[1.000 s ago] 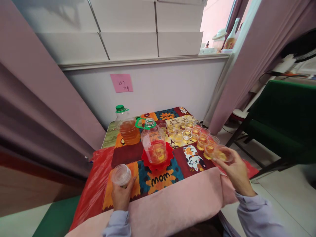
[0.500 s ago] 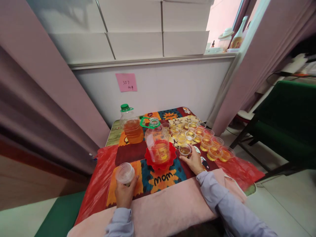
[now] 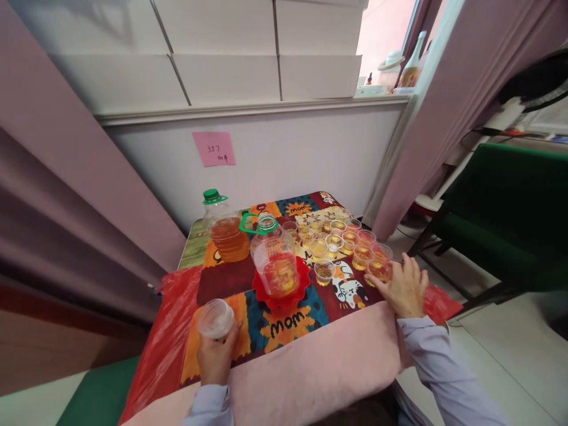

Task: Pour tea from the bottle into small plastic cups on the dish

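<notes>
On the near left side of the table, my left hand (image 3: pixel 216 355) is closed around a stack of clear plastic cups (image 3: pixel 215 319). My right hand (image 3: pixel 403 290) is at the front right corner of the cup group, thumb and fingers spread, touching or just beside a clear cup of amber liquid (image 3: pixel 380 271). Its palm hides part of the cups there. One filled cup (image 3: pixel 324 272) stands apart, nearer the middle. Between my hands a clear jug (image 3: pixel 277 266), uncapped and partly filled, sits in a red scalloped dish (image 3: pixel 280 303).
A second jug with a green cap (image 3: pixel 229 236) holds darker amber liquid at the back left. Several filled cups (image 3: pixel 334 244) stand in rows on the patterned tablecloth (image 3: pixel 288 328). A pink cloth (image 3: pixel 319 367) covers the near edge. A green chair (image 3: pixel 510 219) is at right.
My right hand has let go of the separate cup and moved right to the end of the cup rows. My left hand still holds the stack. The view has shifted slightly.
</notes>
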Demonstrator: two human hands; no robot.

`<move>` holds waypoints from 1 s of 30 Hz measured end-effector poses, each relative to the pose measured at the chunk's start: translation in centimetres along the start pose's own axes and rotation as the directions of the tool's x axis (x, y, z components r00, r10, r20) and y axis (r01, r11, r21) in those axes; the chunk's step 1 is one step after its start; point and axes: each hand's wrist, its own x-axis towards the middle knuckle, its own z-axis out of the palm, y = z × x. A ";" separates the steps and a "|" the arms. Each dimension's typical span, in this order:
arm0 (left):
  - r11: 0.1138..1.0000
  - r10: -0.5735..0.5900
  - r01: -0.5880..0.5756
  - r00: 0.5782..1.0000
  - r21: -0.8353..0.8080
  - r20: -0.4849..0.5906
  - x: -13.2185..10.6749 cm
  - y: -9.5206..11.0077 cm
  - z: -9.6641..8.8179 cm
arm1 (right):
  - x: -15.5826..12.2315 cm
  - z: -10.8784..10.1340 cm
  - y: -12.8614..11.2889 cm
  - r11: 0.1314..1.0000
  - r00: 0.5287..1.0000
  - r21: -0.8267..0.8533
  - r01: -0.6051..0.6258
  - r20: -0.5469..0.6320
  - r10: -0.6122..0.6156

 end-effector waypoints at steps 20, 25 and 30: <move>0.995 -0.091 0.092 0.995 -0.026 0.036 -0.1 -0.1 0.0 | 0.5 -3.0 -7.5 0.731 0.974 0.680 -0.054 0.198 -0.113; 0.997 -0.022 0.024 0.999 -0.070 0.024 -0.2 -0.5 0.3 | 1.8 -0.8 -8.5 0.821 0.934 0.546 0.169 0.178 -0.311; 0.998 -0.029 0.030 0.999 -0.056 0.030 -0.2 -0.6 0.2 | 2.9 0.5 -8.5 0.833 0.857 0.350 0.428 0.135 -0.497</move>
